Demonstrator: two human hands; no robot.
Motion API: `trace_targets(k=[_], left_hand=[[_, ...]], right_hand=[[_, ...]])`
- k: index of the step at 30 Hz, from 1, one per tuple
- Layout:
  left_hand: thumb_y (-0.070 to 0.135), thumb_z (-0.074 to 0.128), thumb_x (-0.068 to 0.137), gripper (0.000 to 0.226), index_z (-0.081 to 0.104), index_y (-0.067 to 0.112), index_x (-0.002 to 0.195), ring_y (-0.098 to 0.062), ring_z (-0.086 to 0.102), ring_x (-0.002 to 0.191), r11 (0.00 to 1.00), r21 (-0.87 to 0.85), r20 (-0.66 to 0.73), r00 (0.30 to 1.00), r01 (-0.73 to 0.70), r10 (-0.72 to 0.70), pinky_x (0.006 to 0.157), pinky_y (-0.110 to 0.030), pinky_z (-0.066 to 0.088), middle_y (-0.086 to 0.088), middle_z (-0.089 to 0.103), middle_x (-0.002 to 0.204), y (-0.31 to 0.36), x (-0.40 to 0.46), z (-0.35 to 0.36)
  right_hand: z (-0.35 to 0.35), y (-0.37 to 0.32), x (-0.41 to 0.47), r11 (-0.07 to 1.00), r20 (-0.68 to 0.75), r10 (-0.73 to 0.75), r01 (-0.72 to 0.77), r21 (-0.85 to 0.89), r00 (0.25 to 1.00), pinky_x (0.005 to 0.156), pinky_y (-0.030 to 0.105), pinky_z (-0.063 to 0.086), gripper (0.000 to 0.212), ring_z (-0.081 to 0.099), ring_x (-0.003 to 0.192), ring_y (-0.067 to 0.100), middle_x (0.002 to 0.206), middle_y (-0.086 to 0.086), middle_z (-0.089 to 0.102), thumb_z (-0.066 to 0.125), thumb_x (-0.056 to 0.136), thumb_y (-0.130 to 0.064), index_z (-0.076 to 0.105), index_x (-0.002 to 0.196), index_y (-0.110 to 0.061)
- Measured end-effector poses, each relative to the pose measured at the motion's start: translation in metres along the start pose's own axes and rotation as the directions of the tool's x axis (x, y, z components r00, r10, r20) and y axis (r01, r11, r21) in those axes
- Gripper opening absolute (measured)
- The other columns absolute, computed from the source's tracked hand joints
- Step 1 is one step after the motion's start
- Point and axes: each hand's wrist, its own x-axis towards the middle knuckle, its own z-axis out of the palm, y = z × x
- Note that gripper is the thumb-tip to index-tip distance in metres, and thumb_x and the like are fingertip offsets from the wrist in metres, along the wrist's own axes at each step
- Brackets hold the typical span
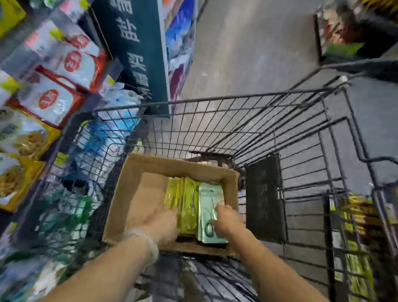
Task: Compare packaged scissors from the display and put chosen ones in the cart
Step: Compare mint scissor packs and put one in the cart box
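Both forearms reach forward and down from the 6 o'clock edge into a wire cart [257, 121]. The left hand [162, 226], a pale band at its wrist, lies low inside a cardboard box [133, 193] with its fingers pointing toward 1 o'clock against the yellow scissor packs [187, 207]; motion blur hides the fingers, so whether they grasp a pack or only touch it cannot be told. The right hand [226, 219] rests on the green scissor pack [208, 210], fingers curled over its right edge toward 11 o'clock and seemingly gripping it. The packs stand on edge in the right half of the box, the yellow ones just left of the green, touching. The count is uncertain: several yellow packs, perhaps four, and at least one green, with edges of more possibly behind it. The box sits at the near end of the cart floor, and its left half shows bare cardboard. A dark flat panel [265, 198] stands at 3 o'clock of the box against the cart's side. Shelves of bagged and boxed goods [51, 78] fill 9 to 11 o'clock, a dark sign with white characters [134, 42] rises at 12 o'clock, and a grey floor [253, 44] runs beyond.
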Motion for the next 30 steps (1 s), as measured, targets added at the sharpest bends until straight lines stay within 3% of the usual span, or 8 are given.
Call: trace_targets(k=[7,12,17,20,22,24,26,30], left_hand=[[0.027,0.051,0.094,0.05,0.039,0.008,0.139,-0.03,0.042,0.131,0.998,-0.038,0.09,0.995,0.053,-0.049,0.107,-0.035,0.037,-0.015,0.043,0.142,0.005,0.054,0.019],[0.029,0.046,0.097,0.048,0.037,0.008,0.14,-0.028,0.041,0.132,0.993,-0.093,0.104,0.992,0.077,-0.067,0.107,-0.035,0.038,-0.014,0.04,0.145,0.002,0.076,0.028],[0.028,0.052,0.094,0.049,0.04,0.012,0.138,-0.029,0.045,0.129,0.973,-0.192,0.139,0.985,0.127,-0.102,0.107,-0.035,0.039,-0.014,0.042,0.142,0.002,0.072,0.034],[0.027,0.053,0.094,0.049,0.039,0.016,0.139,-0.027,0.046,0.128,0.958,-0.242,0.157,0.981,0.151,-0.114,0.107,-0.036,0.039,-0.011,0.044,0.141,0.001,0.068,0.035],[0.028,0.053,0.094,0.048,0.039,0.02,0.139,-0.026,0.045,0.129,0.944,-0.283,0.157,0.979,0.171,-0.13,0.106,-0.034,0.039,-0.009,0.042,0.143,0.0,0.067,0.034],[0.028,0.053,0.094,0.047,0.039,0.021,0.139,-0.026,0.046,0.129,0.933,-0.308,0.156,0.977,0.185,-0.143,0.104,-0.032,0.039,-0.007,0.042,0.143,-0.003,0.067,0.031],[0.028,0.053,0.095,0.048,0.039,0.019,0.14,-0.026,0.045,0.13,0.931,-0.313,0.156,0.977,0.19,-0.147,0.105,-0.031,0.039,-0.007,0.043,0.144,-0.005,0.068,0.029],[0.028,0.053,0.095,0.049,0.039,0.017,0.14,-0.027,0.045,0.13,0.925,-0.328,0.159,0.976,0.194,-0.148,0.107,-0.033,0.039,-0.008,0.043,0.144,-0.003,0.064,0.021]], right_hand=[[0.033,0.016,0.055,0.983,0.075,0.142,-0.149,0.108,0.987,0.09,0.036,0.047,0.046,0.055,0.113,0.029,0.124,0.014,0.052,0.054,0.09,-0.028,0.037,0.13,-0.013],[0.056,0.011,0.087,0.966,0.167,0.186,-0.211,0.147,0.968,0.103,0.043,0.039,0.076,0.038,0.129,0.036,0.146,0.022,0.026,0.052,0.089,-0.02,0.004,0.148,-0.019],[0.062,0.01,0.092,0.977,0.046,0.208,-0.209,0.028,0.977,0.096,0.04,0.042,0.09,0.045,0.119,0.032,0.134,0.019,0.042,0.06,0.085,-0.024,-0.003,0.149,-0.02],[0.058,0.01,0.095,0.972,0.042,0.233,-0.233,0.008,0.972,0.097,0.038,0.041,0.108,0.046,0.118,0.031,0.134,0.02,0.042,0.071,0.078,-0.031,-0.009,0.149,-0.013],[0.053,0.01,0.097,0.962,0.04,0.267,-0.268,0.042,0.963,0.097,0.038,0.043,0.116,0.046,0.12,0.03,0.135,0.02,0.04,0.079,0.07,-0.037,-0.001,0.148,-0.005],[0.049,0.012,0.098,0.954,0.04,0.284,-0.286,0.09,0.958,0.094,0.038,0.046,0.101,0.049,0.119,0.03,0.133,0.017,0.043,0.081,0.068,-0.038,0.022,0.142,-0.002],[0.046,0.014,0.099,0.944,0.055,0.281,-0.286,0.162,0.958,0.09,0.037,0.05,0.069,0.054,0.113,0.029,0.126,0.013,0.05,0.078,0.072,-0.034,0.045,0.127,-0.007],[0.038,0.021,0.093,0.878,0.054,0.251,-0.251,0.409,0.966,0.088,0.042,0.053,0.028,0.061,0.102,0.029,0.112,0.012,0.063,0.064,0.084,-0.021,0.059,0.109,-0.009]])
